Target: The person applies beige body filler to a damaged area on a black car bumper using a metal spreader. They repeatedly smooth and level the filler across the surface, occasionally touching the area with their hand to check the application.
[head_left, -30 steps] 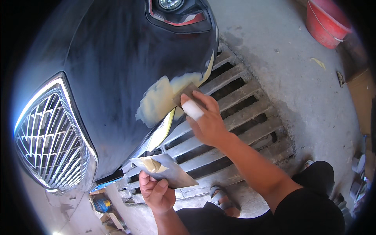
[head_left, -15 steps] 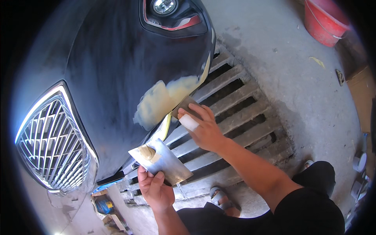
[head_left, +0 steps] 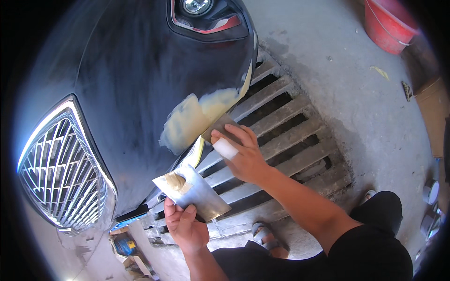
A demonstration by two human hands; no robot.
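A dark car bumper [head_left: 122, 70] fills the upper left, with a patch of pale beige filler [head_left: 187, 122] along its lower right edge. My right hand [head_left: 241, 157], a white wrap on one finger, grips a flat grey-brown spreader [head_left: 215, 125] at the lower edge of that patch. Below it, my left hand [head_left: 185, 225] pinches a square metal plate [head_left: 208, 201] by its lower edge, thumb on top. A lump of beige paste [head_left: 176, 181] sits on the plate.
A chrome grille [head_left: 65, 164] and a headlamp [head_left: 197, 5] are on the bumper. Beneath lies a slotted concrete drain cover [head_left: 293, 140]. A red bucket [head_left: 389, 28], cardboard [head_left: 429, 117] and tins [head_left: 429, 192] stand at the right. A blue bottle [head_left: 122, 243] lies lower left, near my sandalled foot [head_left: 267, 239].
Since a second ago, my right hand and the spreader have moved slightly down along the filler's edge. My left hand has raised the plate a little and shifted it left.
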